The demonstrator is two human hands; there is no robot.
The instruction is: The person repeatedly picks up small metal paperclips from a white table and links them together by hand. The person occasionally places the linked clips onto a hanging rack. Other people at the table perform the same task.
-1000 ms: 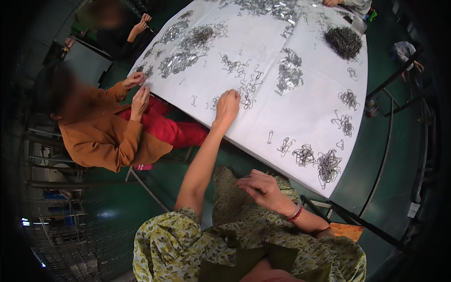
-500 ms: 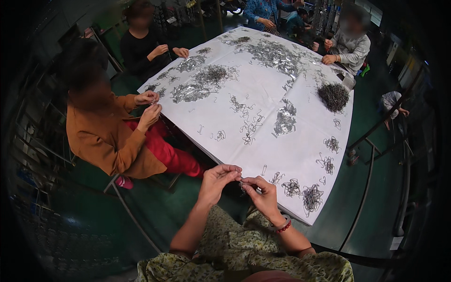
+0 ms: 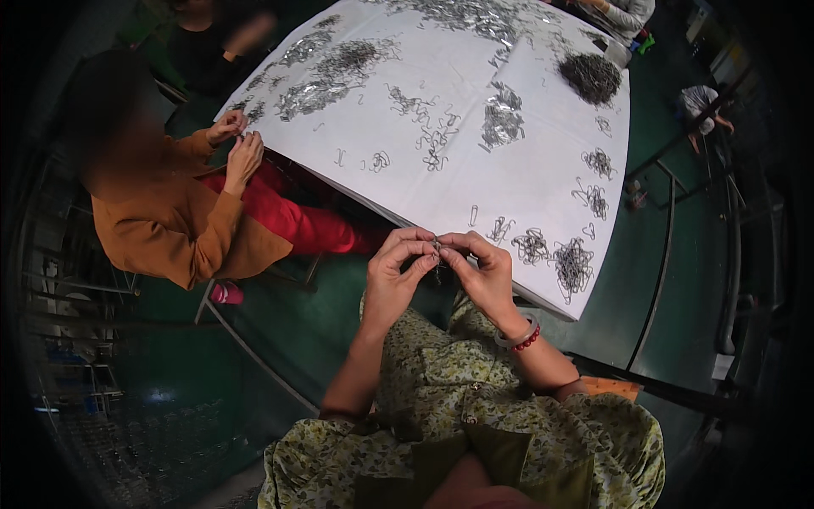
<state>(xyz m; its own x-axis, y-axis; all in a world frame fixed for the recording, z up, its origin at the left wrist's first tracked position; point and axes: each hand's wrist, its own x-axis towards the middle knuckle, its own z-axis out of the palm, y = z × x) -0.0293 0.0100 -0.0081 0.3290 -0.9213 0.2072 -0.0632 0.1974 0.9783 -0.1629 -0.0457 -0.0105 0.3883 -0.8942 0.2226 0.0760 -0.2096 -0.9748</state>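
At the near edge of a large white-covered table [image 3: 381,191], my left hand [image 3: 397,276] and my right hand [image 3: 480,270] meet fingertip to fingertip. Both are closed in a pinch on a small metal hook [image 3: 437,246]; its exact shape is mostly covered by my fingers. Dark metal bits hang just below the fingertips. Close to my right hand lie small heaps of bent wire hooks [image 3: 532,246], with a bigger heap of wire hooks [image 3: 573,266] near the table corner. A single clip-like piece [image 3: 474,215] lies just beyond my fingers.
A dense dark pile of wire pieces [image 3: 590,78] sits at the far right. Flat shiny strips [image 3: 503,119] and loose S-shaped hooks [image 3: 434,136] are scattered mid-table. On the left, a person in an orange jacket [image 3: 170,229] handles small pieces at the table edge. Others sit farther back.
The view has tipped downward, so the table sits higher in the picture. My hands have drawn together, with the right fingertips now touching the left ones around the small piece.
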